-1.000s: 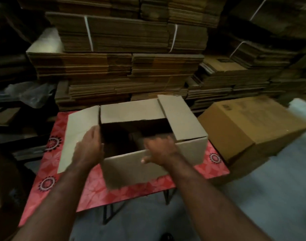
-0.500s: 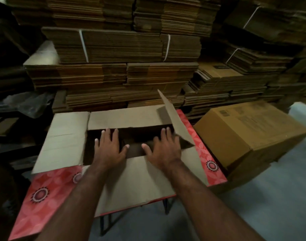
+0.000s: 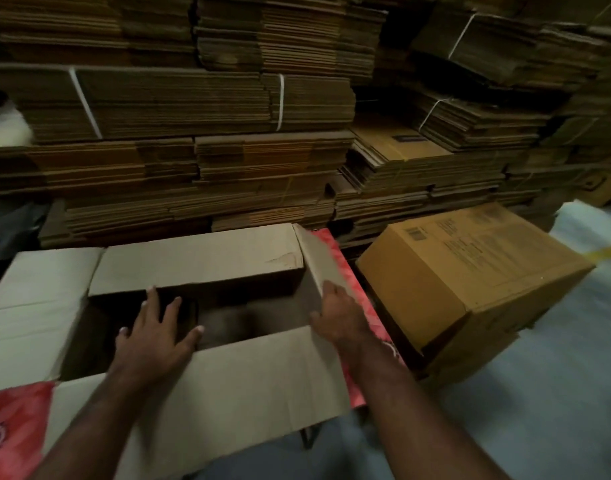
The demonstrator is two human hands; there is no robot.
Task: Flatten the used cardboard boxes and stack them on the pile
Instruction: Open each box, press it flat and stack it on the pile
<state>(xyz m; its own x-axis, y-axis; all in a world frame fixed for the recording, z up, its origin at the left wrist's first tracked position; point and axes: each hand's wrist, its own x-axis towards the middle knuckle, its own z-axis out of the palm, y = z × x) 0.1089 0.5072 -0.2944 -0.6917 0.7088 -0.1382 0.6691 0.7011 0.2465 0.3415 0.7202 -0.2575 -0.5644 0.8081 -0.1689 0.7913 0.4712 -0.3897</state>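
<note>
Under both hands (image 3: 158,327), open box (image 3: 200,261)

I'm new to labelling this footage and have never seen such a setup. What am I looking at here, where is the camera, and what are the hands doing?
There is no machine: a camera worn on a person's head looks down at their two bare hands. An opened grey cardboard box lies on a red patterned table. The left hand, fingers spread, reaches over the box's opening. The right hand takes hold of the right flap. Beside the table sits a closed brown box. Behind rise stacks of flattened cardboard.
</note>
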